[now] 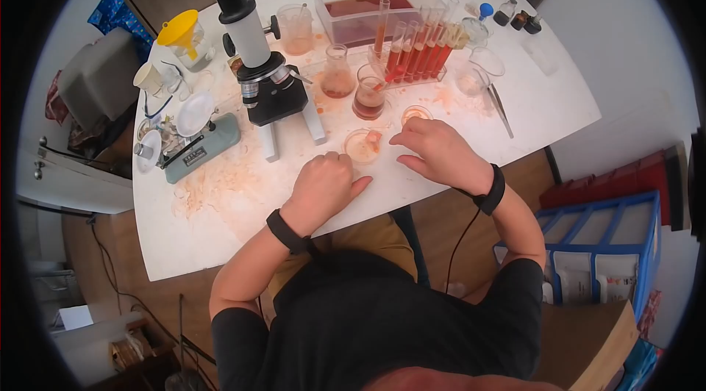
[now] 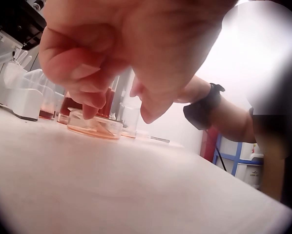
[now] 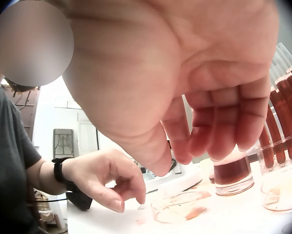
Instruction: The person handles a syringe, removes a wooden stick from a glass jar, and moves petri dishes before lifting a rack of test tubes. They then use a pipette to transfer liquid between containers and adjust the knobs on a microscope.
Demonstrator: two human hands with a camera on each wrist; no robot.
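A shallow petri dish (image 1: 356,150) with thin orange liquid sits near the table's front edge, a soft pinkish-orange piece (image 1: 374,141) at its right side. Left of it, my left hand (image 1: 323,189) hovers low over the table, fingers loosely curled downward and thumb apart; nothing shows in its grasp. My right hand (image 1: 448,153) hangs to the dish's right, palm down, its fingers (image 3: 219,131) bent loosely with nothing between them. A second petri dish (image 1: 414,111) lies just beyond the right hand. Behind the first dish stands a glass vessel (image 1: 368,106) of dark red liquid.
A microscope (image 1: 276,97) and a green-based balance (image 1: 204,148) stand at left. A rack of red-filled test tubes (image 1: 423,60), a conical flask (image 1: 337,81) and a clear tub (image 1: 368,12) fill the back. Tweezers (image 1: 501,108) lie at right. Orange stains (image 1: 202,196) mark the table.
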